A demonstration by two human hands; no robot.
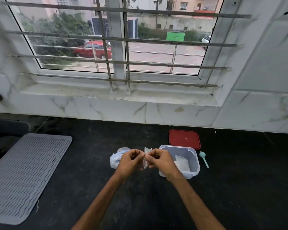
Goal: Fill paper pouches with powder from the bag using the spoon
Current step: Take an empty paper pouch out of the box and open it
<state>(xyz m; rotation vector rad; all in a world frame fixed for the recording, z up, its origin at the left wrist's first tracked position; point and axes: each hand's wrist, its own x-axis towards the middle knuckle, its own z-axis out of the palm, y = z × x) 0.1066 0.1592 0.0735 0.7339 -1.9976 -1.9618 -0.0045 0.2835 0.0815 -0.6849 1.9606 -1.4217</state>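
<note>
Left grip (129, 161) and right grip (160, 161) both pinched on paper pouch (145, 159), held between them | bag (115, 159) seen just behind left grip | spoon (204, 159) laid on bench (239, 180), right of tub (192, 163)

Pretty plain one tbh: the left hand (129, 161) and right hand (160, 161) are bare, and both forearms (100, 201) are bare too, as far down as the view goes.

one head-worn wide-angle view looks forward and down, close over the black counter (140, 205), facing the barred window (116, 44).
</note>
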